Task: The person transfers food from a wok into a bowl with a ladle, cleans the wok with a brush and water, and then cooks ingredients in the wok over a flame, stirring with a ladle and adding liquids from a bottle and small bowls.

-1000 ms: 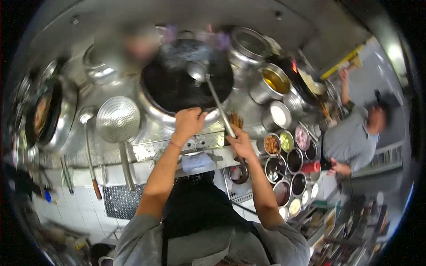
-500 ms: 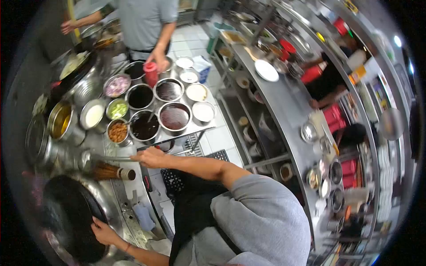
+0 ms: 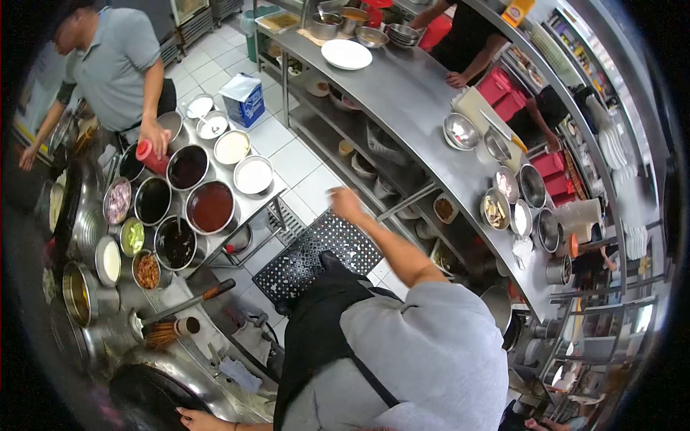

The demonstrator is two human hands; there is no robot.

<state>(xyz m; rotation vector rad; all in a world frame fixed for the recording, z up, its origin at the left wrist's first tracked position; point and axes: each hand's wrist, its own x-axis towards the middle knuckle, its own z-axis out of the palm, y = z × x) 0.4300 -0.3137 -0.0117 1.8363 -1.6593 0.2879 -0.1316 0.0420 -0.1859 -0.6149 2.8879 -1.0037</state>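
My left hand is closed on the rim of the black wok at the bottom left; the view's edge cuts off part of both. My right hand is out over the floor, away from the stove. Its fingers look loosely bent and apart, slightly blurred, with nothing seen in them. A long-handled metal ladle with a wooden grip rests beyond the wok, its head to the left. Beside it lies a bamboo wok brush.
Pots of sauce, chopped onion and other ingredients crowd the left stand. A co-worker there holds a red bottle. A black rubber mat covers floor tiles. The steel counter carries bowls and a white plate.
My right hand has let go of the ladle's handle and swung right, over the floor. My left hand stays at the wok. The view has turned right.
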